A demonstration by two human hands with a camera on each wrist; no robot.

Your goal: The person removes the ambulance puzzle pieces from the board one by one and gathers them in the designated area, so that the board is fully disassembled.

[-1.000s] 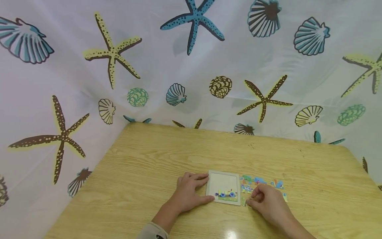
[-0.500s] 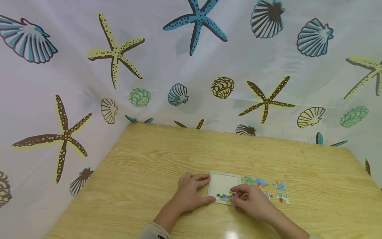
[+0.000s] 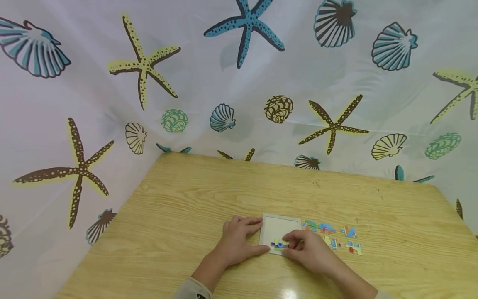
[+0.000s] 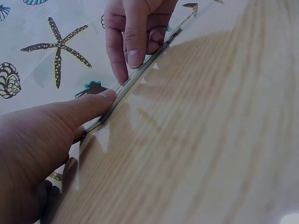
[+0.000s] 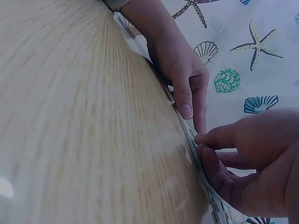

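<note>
A square, pale puzzle tray (image 3: 284, 216) lies on the table in the head view, with a blue-wheeled vehicle picture (image 3: 279, 244) along its bottom edge. My left hand (image 3: 239, 241) holds the tray by its left side, thumb at the lower corner and a finger near the upper one. Over the tray's lower right, my right hand (image 3: 308, 250) has thumb and fingertips close together on a small puzzle piece, mostly hidden behind them. Both wrist views show the tray's thin edge (image 4: 135, 77) nearly side-on; the right wrist view has the right hand's fingertips (image 5: 202, 139) at its surface.
Several loose jigsaw pieces (image 3: 325, 227) lie just right of the tray, some near a red-marked piece (image 3: 354, 248). The wood-grain table (image 3: 209, 187) is bordered by a hanging cloth (image 3: 254, 83) printed with shells and starfish.
My right hand has moved left from the loose pieces beside the tray to the tray's lower right, now covering part of the vehicle picture. The left hand stays at the tray's left side.
</note>
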